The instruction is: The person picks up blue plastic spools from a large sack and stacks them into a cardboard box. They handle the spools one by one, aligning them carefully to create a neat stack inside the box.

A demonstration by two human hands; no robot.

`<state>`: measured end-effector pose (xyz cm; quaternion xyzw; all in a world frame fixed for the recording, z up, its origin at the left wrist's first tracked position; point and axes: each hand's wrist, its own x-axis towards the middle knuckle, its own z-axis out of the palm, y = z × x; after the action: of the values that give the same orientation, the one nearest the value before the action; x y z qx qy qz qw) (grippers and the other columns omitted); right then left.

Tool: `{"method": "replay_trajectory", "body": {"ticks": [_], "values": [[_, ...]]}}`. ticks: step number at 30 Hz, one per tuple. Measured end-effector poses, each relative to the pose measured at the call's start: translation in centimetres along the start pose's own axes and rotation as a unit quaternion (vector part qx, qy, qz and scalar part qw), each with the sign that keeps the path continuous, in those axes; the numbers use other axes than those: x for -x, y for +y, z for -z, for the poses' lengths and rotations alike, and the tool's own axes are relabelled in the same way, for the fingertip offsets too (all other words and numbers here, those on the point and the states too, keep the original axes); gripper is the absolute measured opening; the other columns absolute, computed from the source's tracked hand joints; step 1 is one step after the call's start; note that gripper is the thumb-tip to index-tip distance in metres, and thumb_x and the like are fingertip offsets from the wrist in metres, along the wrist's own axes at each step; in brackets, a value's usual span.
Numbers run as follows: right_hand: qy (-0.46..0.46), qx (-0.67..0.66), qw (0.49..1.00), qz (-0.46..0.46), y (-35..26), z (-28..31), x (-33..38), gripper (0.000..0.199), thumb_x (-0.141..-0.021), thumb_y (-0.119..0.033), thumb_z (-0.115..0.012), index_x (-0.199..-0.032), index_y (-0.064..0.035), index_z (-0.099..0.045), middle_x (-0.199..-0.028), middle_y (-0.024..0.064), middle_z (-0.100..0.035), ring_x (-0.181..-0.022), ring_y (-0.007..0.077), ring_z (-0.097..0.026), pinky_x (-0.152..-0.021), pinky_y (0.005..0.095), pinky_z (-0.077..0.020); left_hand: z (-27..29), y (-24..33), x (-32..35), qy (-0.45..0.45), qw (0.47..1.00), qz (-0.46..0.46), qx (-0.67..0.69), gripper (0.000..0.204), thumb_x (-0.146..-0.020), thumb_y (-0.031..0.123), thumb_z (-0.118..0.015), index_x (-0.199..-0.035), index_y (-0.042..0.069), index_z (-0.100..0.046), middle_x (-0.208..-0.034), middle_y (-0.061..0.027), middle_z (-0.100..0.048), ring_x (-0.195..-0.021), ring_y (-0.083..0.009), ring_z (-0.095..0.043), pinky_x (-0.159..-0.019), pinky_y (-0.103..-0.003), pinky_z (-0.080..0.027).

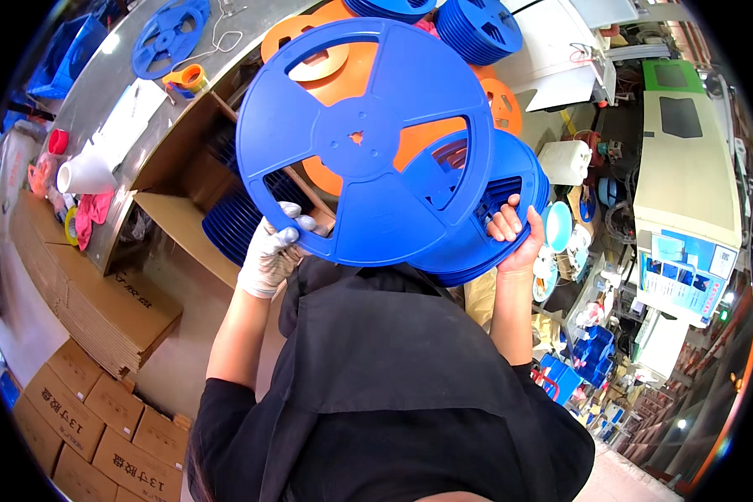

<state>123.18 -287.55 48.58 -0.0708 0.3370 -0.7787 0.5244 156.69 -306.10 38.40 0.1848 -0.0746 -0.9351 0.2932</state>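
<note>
A large blue plastic reel (385, 213) with wide cut-out windows is held up in front of me, tilted. My left hand (269, 255), in a white glove, grips its lower left rim, fingers through a window. My bare right hand (517, 238) is closed on the edge of a stack of blue reels (523, 167), its fingers curled into an opening. The held reel covers part of that stack. Behind them lie orange reels (361, 75), partly hidden. Left of the held reel, an open cardboard box (188, 226) contains several blue reels (230, 230) standing on edge.
More blue reel stacks (477, 29) stand at the back. A grey worktable (113, 100) at left carries a single blue reel (169, 38) and a tape dispenser (188, 78). Flattened cardboard (100, 293) and closed cartons (113, 406) sit lower left. A beige machine (686, 167) stands right.
</note>
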Motion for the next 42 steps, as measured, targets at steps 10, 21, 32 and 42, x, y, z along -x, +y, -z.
{"method": "replay_trajectory", "body": {"ticks": [10, 21, 32, 42], "values": [[-0.157, -0.109, 0.98, 0.059, -1.2, -1.1, 1.4, 0.025, -0.087, -0.021, -0.063, -0.088, -0.0094, -0.041, -0.053, -0.0008, -0.047, -0.042, 0.0084, -0.047, -0.044, 0.023, -0.0374, -1.5, 3.5, -2.3, -0.02, 0.969, -0.132, -0.207, 0.017, -0.08, 0.0, -0.059, -0.089, 0.011, -0.049, -0.08, -0.0028, -0.056, -0.084, -0.0194, -0.059, -0.101, -0.039, -0.037], [-0.291, -0.137, 0.946, 0.029, -0.6, -5.8, -0.3, 0.027, -0.09, -0.022, -0.063, -0.083, -0.0076, -0.041, -0.052, 0.0015, -0.054, -0.04, 0.0081, -0.053, -0.038, 0.0202, -0.0409, -1.2, -1.9, -3.2, -0.05, 0.573, -0.45, -0.683, 0.051, -0.073, -0.008, -0.064, -0.12, 0.008, -0.054, -0.139, -0.0188, -0.043, -0.135, -0.0367, -0.035, -0.109, -0.046, -0.029], [-0.232, -0.113, 0.965, -0.044, -0.3, -8.6, -2.8, 0.027, -0.089, -0.023, -0.062, -0.087, -0.0072, -0.04, -0.055, -0.0001, -0.05, -0.043, 0.0101, -0.051, -0.043, 0.0234, -0.0407, -3.4, -2.2, -5.1, -0.222, 0.565, -0.377, -0.7, 0.05, -0.056, 0.01, -0.076, -0.102, 0.009, -0.059, -0.107, -0.0087, -0.065, -0.113, -0.0352, -0.056, -0.102, -0.053, -0.036], [-0.183, -0.13, 0.971, -0.089, 1.0, -7.7, -5.1, 0.04, -0.092, -0.036, -0.055, -0.105, 0.0006, -0.049, -0.069, 0.0025, -0.053, -0.057, 0.0099, -0.053, -0.053, 0.0246, -0.0421, -2.6, -2.7, -3.3, -0.237, 0.54, -0.343, -0.731, 0.052, -0.057, -0.001, -0.07, -0.108, 0.007, -0.059, -0.109, -0.0146, -0.061, -0.106, -0.0361, -0.057, -0.09, -0.043, -0.047]]}}
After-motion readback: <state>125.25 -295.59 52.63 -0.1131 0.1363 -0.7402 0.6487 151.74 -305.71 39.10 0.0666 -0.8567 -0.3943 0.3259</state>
